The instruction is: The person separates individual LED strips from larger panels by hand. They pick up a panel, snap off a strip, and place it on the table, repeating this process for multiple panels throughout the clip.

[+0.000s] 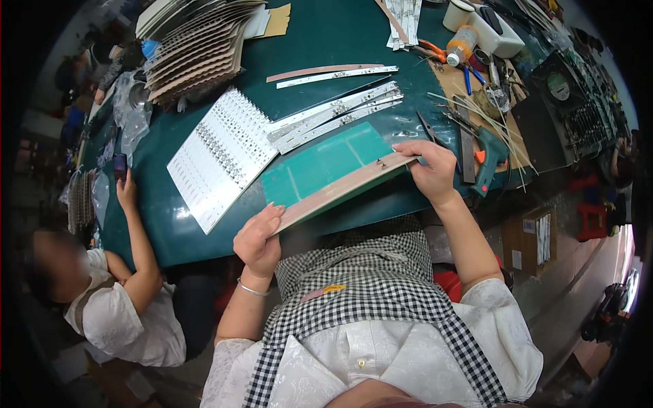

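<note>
Both hands are on it now: the left hand (258,236) pinches the near-left end of a long pinkish-brown strip (340,192), and the right hand (435,170) grips the far-right end, thumb and fingers closed around it. The strip slants up to the right, in front of the apron, along the near edge of a green panel (326,160); whether the two are joined, I can't tell. Just left on the dark green worktop (320,34) lies a white sheet (224,158) dotted with dark marks, and loose white strips (340,113) lie beyond the panel. Over on the right, a teal glue gun (492,160) sits near orange-handled pliers (431,49). And at far left, a co-worker (129,319) holds up a dark handheld device (120,164).
</note>
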`<state>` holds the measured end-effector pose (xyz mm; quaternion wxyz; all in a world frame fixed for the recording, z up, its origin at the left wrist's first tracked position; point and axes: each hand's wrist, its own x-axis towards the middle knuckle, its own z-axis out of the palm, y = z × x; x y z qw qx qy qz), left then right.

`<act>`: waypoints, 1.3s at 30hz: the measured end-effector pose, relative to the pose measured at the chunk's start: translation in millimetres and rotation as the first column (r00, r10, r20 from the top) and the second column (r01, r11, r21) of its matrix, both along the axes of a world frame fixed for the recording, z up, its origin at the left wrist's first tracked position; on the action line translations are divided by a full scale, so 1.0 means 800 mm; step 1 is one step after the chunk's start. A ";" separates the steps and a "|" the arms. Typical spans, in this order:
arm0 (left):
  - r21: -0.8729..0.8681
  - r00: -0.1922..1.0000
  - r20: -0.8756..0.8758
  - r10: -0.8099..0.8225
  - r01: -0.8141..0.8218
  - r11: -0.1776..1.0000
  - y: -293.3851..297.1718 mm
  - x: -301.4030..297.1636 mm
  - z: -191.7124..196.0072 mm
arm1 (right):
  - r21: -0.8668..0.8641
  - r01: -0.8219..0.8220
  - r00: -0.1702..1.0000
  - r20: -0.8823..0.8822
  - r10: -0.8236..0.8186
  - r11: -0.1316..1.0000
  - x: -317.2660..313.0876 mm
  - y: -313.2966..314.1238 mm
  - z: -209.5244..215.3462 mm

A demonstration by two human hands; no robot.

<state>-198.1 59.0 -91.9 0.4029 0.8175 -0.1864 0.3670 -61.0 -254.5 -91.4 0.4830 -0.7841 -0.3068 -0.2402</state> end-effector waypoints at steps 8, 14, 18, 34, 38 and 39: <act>-0.419 0.951 -0.303 0.067 -0.196 0.887 -0.001 -0.011 0.004 | 0.346 0.149 0.760 -0.640 0.117 0.926 -0.011 0.005 0.010; -0.786 0.980 -0.198 0.032 -0.179 0.592 0.033 0.001 0.054 | 0.365 0.093 0.712 -0.675 0.194 0.926 0.059 -0.004 0.038; -0.781 0.951 -0.307 -0.037 -0.229 0.582 0.037 -0.003 0.066 | 0.329 0.104 0.701 -0.693 0.165 0.939 0.152 0.003 0.014; -0.513 0.660 -0.703 -0.265 -0.212 0.832 0.022 0.002 0.030 | 0.078 -0.117 0.595 -0.792 0.133 0.990 0.021 -0.005 0.046; -0.387 0.748 -0.654 -0.117 -0.198 0.900 0.021 -0.002 0.017 | -0.051 -0.165 0.697 -0.713 0.080 0.985 0.025 -0.003 0.054; -0.335 0.765 -0.639 -0.083 -0.180 0.925 0.019 -0.002 0.018 | -0.078 -0.180 0.723 -0.687 0.079 0.981 0.027 -0.003 0.055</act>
